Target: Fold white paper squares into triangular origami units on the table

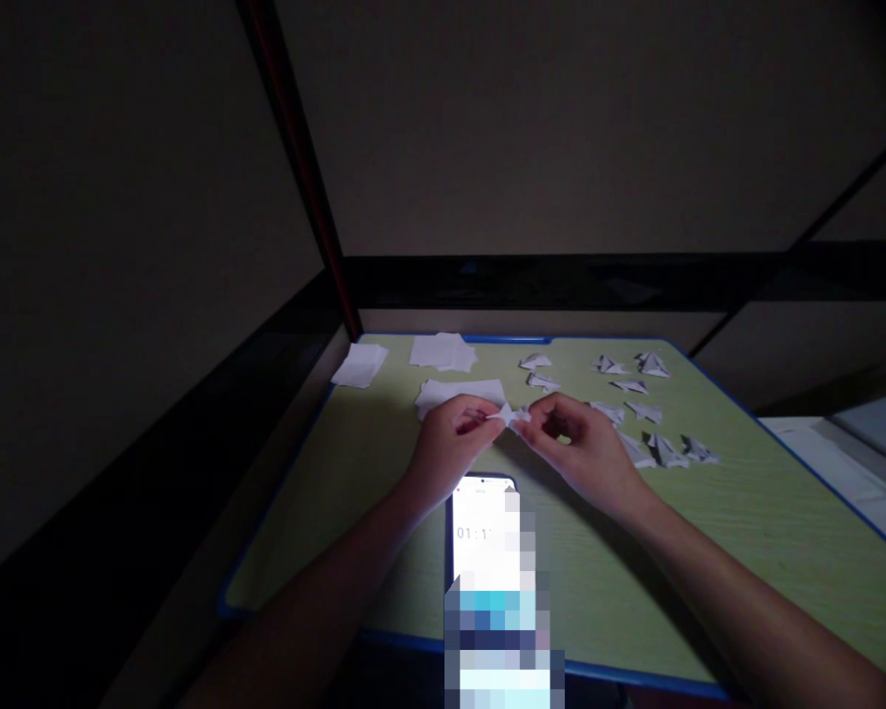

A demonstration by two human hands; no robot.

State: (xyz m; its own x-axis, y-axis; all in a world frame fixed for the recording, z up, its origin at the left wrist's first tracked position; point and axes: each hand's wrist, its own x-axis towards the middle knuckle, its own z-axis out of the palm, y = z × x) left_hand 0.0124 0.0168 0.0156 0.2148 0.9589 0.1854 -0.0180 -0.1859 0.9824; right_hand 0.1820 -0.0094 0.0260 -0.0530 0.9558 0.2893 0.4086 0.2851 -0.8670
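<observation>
A small folded white paper piece (512, 418) is held up over the table between my two hands. My left hand (454, 433) pinches its left end between thumb and fingers. At its right end my right hand (572, 438) pinches it the same way. The exact folds are too small to make out. Behind my left hand lies a stack of white paper sheets (454, 390), partly covered by it. Below the hands, a lit phone (479, 537) shows a timer; its lower part is blurred out.
Two more paper stacks, one at the far left (360, 364) and another at the back (441, 351), lie on the green table (340, 512) with a blue edge. Several folded paper pieces (651, 364) are spread over its right side. Dark-trimmed walls stand behind and to the left.
</observation>
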